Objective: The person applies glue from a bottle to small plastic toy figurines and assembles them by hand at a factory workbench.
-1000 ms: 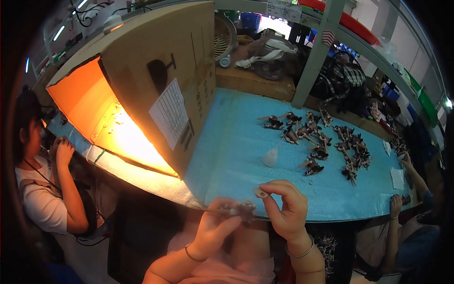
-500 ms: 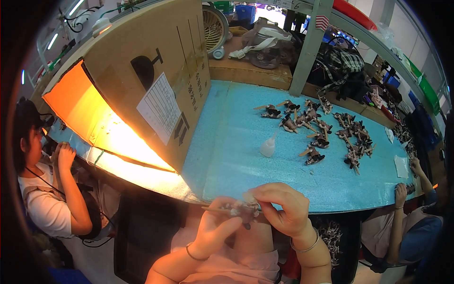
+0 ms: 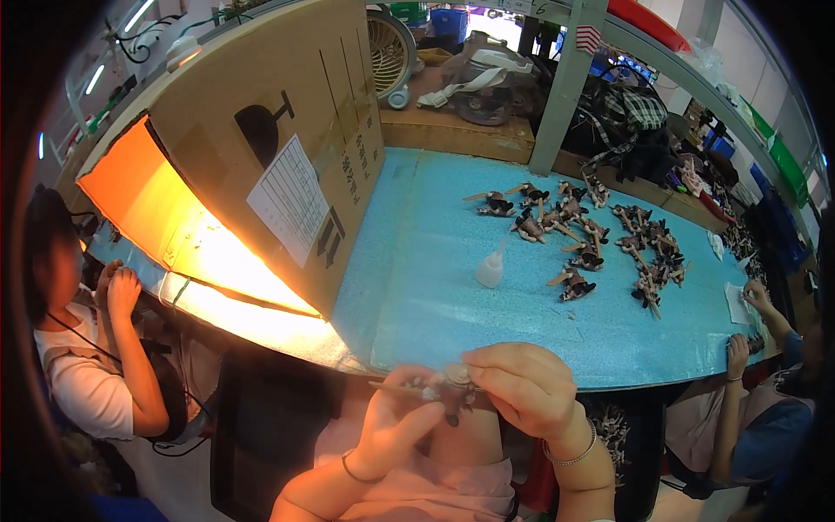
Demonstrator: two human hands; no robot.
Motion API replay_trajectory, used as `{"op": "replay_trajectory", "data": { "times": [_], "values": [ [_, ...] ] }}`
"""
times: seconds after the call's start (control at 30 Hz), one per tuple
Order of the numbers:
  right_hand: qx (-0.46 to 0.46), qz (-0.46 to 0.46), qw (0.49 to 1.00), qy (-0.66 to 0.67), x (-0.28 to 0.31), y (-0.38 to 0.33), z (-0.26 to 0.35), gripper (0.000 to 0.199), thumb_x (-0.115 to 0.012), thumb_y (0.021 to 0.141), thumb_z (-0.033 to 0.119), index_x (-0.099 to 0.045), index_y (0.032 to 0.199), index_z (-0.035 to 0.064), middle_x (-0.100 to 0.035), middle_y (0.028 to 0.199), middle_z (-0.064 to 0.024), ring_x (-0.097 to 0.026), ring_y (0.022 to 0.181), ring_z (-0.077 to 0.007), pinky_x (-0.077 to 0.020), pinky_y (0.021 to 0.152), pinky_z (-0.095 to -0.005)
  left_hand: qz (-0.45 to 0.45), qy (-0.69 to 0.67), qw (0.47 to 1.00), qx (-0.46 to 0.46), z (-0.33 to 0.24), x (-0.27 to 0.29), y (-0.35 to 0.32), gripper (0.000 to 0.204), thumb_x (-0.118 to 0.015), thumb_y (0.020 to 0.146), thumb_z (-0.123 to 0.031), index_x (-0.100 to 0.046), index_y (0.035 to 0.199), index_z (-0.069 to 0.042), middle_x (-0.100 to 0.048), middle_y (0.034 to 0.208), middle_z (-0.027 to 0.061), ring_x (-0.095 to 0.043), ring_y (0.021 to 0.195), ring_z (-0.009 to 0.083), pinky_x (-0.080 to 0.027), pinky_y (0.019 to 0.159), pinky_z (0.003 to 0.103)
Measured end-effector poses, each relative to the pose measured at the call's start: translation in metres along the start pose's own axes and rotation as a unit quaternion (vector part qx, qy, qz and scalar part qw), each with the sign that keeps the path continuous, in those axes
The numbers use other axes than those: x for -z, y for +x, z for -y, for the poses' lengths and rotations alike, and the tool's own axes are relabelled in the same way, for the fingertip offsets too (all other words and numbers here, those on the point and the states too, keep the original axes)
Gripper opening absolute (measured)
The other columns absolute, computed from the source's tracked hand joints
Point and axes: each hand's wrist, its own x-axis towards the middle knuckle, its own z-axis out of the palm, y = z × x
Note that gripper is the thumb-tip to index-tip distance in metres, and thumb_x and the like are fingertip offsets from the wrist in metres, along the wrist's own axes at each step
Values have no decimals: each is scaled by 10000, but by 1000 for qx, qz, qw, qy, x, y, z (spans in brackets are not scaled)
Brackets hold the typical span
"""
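Note:
My left hand is closed around a small brown and dark figurine with a thin tan stick pointing left, held above my lap at the table's near edge. At the figurine's upper end is a small pale round piece. The fingertips of my right hand are pinched together at that piece; how they grip it is partly hidden and slightly blurred. On the blue tabletop ahead stands a whitish squeeze bottle with a thin nozzle. Several similar figurines with tan sticks lie to its right.
A large cardboard box, lit orange inside, stands at left. A fan and bags are behind the table. Dark bins sit below it. One co-worker is at left, another at right.
The pale piece now sits lower, against the figurine's upper end. My right hand has shifted slightly right and down; my left hand has barely moved. The right co-worker's far hand has moved left.

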Motion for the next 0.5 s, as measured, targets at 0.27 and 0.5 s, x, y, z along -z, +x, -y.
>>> {"op": "replay_trajectory", "data": {
  "times": [0.27, 0.5],
  "values": [
    [29, 7, 1000, 8, 1, 0, 0, 208, -633, 677, 27, -591, 872, -31, -627, 891, -164, -642, 754, -276, -538, 610, -321, -12, 13, 1000, -23, 1, -3, -1, 394, -615, 791, -175, -432, 1080, 20, -567, 954, 159, -566, 838, 220, -467, 737, 355],
    [13, 2, 1000, 8, 1, -5, 4, 217, -641, 678, -38, -617, 885, 22, -652, 895, -139, -647, 748, -255, -520, 586, -287, -5, 28, 999, -36, 6, -1, -2, 383, -614, 806, -167, -417, 1081, 11, -557, 987, 155, -560, 855, 211, -468, 752, 363]
  ]
}}
